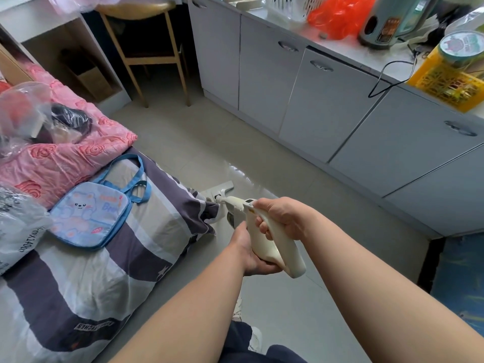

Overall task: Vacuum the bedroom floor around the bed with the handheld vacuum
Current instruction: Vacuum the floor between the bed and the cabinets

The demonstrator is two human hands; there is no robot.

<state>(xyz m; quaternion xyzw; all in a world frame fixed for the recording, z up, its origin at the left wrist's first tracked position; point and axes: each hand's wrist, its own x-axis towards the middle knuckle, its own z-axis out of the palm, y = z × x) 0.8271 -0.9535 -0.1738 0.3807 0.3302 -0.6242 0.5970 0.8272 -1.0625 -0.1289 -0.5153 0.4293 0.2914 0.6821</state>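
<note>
Bright even daylight, glare on floor [235, 174], soft shadows, wide-angle edge distortion

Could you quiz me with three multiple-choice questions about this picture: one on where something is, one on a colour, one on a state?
1. Where is the vacuum's floor head?
A. on the bed
B. on the floor by the bed's corner
C. on the counter

2. What colour are the tote bag's handles?
A. blue
B. red
C. yellow

3. How is the vacuum held?
A. left hand only
B. both hands
C. lying unheld

Answers: 1 B, it sits on the grey tiles beside the striped bedding; 2 A, blue straps; 3 B, the right hand grips the handle, the left hand supports beneath.
</note>
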